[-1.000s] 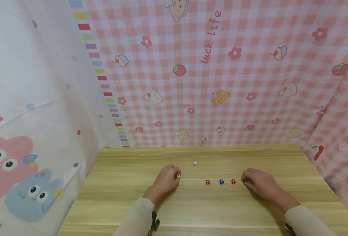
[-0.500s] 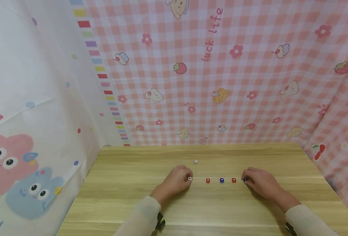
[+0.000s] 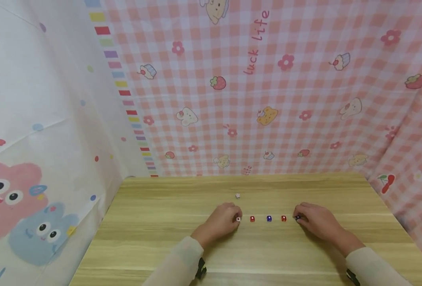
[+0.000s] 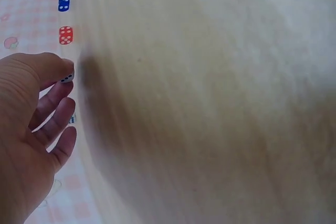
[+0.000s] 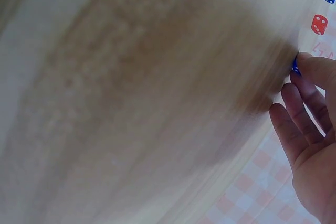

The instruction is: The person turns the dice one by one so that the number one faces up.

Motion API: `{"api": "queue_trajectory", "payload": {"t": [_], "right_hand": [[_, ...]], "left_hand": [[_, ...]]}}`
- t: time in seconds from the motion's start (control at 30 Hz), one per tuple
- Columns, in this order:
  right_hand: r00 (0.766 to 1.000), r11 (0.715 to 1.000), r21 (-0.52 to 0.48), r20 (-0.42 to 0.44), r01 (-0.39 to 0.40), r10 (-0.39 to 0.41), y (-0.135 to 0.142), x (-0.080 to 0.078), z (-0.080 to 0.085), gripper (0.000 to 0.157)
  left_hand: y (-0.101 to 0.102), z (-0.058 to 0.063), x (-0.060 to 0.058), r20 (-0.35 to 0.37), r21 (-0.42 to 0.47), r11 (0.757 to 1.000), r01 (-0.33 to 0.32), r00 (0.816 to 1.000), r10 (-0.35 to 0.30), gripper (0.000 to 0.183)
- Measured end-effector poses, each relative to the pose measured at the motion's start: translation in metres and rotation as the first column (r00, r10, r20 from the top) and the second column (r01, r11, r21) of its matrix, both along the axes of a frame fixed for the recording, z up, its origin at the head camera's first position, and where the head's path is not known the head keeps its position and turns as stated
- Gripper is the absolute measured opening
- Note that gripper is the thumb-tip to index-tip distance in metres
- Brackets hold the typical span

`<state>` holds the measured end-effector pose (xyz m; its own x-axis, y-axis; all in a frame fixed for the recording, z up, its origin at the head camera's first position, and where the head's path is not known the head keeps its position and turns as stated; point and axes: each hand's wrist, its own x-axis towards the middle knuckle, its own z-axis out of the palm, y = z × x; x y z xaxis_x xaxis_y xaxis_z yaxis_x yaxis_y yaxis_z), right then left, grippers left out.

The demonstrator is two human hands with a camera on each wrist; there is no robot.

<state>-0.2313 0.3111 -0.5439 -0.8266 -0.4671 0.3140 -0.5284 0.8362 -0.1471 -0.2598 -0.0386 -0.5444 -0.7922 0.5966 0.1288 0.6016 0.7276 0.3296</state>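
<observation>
My left hand [image 3: 220,219] pinches a white die [image 3: 238,219] between thumb and index finger, just left of a short row of dice. That row holds a red die [image 3: 252,219], a blue die [image 3: 269,219] and a second red die [image 3: 284,218], spaced apart on the wooden table [image 3: 268,254]. At its right end, my right hand [image 3: 316,220] pinches another blue die [image 3: 297,217], partly hidden by the fingers; the right wrist view shows this blue die [image 5: 296,66] between thumb and fingertip. Behind the left hand lies one more white die [image 3: 237,196].
A pink checked cloth [image 3: 203,99] with printed cartoons hangs behind the table's far edge. White cloth [image 3: 53,139] with painted figures hangs at the left. Dark straps circle both wrists, the left strap [image 3: 201,268] showing under the sleeve.
My left hand has moved right along the table with the white die, closing in on the left red die. The right hand and the dice in the row stay where they were.
</observation>
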Motion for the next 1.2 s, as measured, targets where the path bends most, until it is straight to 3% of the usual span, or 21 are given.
{"api": "queue_trajectory", "payload": {"t": [0.47,0.83,1.07,1.2], "right_hand": [[1.0,1.0,-0.007,0.027,-0.004,0.004,-0.001,-0.001,-0.001,0.025],[0.999,1.0,-0.001,0.037,0.024,-0.024,-0.001,0.0,0.0,0.023],[0.999,0.999,0.007,0.039,0.036,-0.036,-0.002,0.0,-0.001,0.022],[0.999,0.999,0.007,0.033,0.04,-0.04,-0.003,0.0,-0.001,0.022]], "left_hand": [[0.0,-0.004,0.0,0.003,0.0,1.0,-0.025,1.0,0.025,0.005],[-0.006,-0.003,0.0,0.04,0.053,0.998,-0.042,0.998,0.04,0.014],[-0.013,-0.003,-0.003,0.113,0.088,0.993,-0.078,0.991,0.068,0.023],[-0.018,0.004,-0.007,0.173,0.13,0.984,-0.123,0.98,0.1,0.033]]}}
